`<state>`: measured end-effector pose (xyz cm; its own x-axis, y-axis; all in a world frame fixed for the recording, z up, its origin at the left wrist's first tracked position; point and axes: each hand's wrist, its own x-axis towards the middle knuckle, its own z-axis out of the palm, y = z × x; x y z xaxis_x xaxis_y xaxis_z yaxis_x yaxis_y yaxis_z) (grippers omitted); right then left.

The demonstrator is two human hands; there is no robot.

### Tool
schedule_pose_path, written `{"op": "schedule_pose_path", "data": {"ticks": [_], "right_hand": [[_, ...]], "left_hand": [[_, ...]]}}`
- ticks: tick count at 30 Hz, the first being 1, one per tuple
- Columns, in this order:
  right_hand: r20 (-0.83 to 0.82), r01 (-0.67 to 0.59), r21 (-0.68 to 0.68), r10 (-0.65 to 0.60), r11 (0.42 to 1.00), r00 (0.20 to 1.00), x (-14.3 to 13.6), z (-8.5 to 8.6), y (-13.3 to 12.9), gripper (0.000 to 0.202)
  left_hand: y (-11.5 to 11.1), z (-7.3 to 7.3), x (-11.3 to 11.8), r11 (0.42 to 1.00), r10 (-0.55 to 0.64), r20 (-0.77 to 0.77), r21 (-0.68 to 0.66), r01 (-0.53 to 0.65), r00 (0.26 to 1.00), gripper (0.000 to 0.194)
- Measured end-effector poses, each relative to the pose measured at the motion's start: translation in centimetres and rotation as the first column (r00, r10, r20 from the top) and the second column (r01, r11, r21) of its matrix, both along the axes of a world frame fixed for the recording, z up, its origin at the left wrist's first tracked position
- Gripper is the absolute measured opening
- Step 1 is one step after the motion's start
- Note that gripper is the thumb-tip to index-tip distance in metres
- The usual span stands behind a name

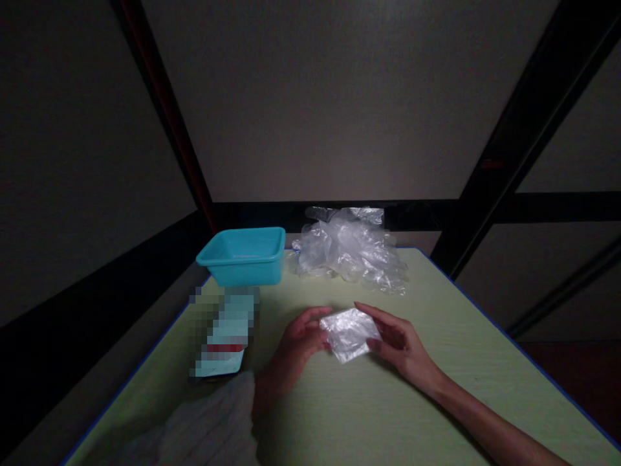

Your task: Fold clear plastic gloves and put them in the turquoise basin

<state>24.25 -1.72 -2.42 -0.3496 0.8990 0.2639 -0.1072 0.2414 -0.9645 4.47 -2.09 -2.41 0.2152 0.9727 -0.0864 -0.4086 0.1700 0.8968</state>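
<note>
A folded disposable plastic glove [350, 334], clear and shiny, is held just over the table in a flat, nearly square shape. My left hand [305, 333] has its fingers on the left edge of it. On the right side, my right hand [400, 338] grips it with the thumb at the near edge and the fingers at the far edge. Beyond both hands lies a loose heap of clear plastic gloves [349, 249], crumpled together, some with finger-like ends.
A turquoise plastic basin [247, 272] stands at the back left of the pale green table [339, 421]. Nearer on the left lies a phone-like flat object [230, 330], mostly blurred out. The table has blue edging, and a grey wall panel [320, 97] rises behind it.
</note>
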Motion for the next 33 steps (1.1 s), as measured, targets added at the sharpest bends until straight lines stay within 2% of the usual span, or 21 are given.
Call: {"op": "schedule_pose_path", "data": {"ticks": [3,8,11,14,18,22,27,30,33], "right_hand": [[-0.008,-0.072,0.003,0.072,0.997,0.997,0.2,0.4,0.0,0.047],[0.104,-0.159,0.045,0.154,0.986,0.983,0.1,1.0,-0.2,0.040],[0.113,-0.165,0.013,0.162,0.986,0.980,-0.1,0.7,-0.2,0.041],[0.047,-0.125,-0.054,0.127,0.991,0.991,-0.2,0.3,-0.1,0.044],[-0.050,-0.029,-0.138,0.022,0.990,0.999,-0.5,0.4,0.2,0.049],[-0.120,0.051,-0.206,-0.077,0.977,0.990,-1.7,1.5,0.1,0.059],[-0.171,0.015,-0.171,-0.045,0.985,0.984,-3.8,2.1,0.1,0.077],[-0.163,0.013,-0.102,-0.029,0.995,0.986,-4.5,1.4,0.3,0.073],[-0.120,0.052,-0.071,-0.060,0.996,0.991,-4.7,0.4,0.6,0.058]], "left_hand": [[-0.1,0.1,-0.2,0.999,-0.015,-0.094,0.040,0.019,0.995,0.044],[0.0,-0.8,0.0,0.985,-0.051,-0.197,0.150,0.082,0.979,0.048],[0.1,-1.5,0.3,0.981,-0.046,-0.244,0.171,0.089,0.969,0.050],[0.1,-1.8,0.4,0.981,-0.031,-0.271,0.175,0.081,0.962,0.051],[0.1,-1.4,0.2,0.978,0.051,-0.227,0.208,-0.002,0.972,0.051],[0.4,-0.8,0.0,0.973,0.168,-0.179,0.187,-0.134,0.969,0.053],[1.0,-0.8,-0.3,0.951,0.267,-0.119,0.195,-0.241,0.956,0.057],[1.0,-0.6,-0.6,0.945,0.287,-0.116,0.194,-0.261,0.951,0.055],[0.9,-0.3,-0.8,0.945,0.288,-0.115,0.195,-0.262,0.951,0.052]]}}
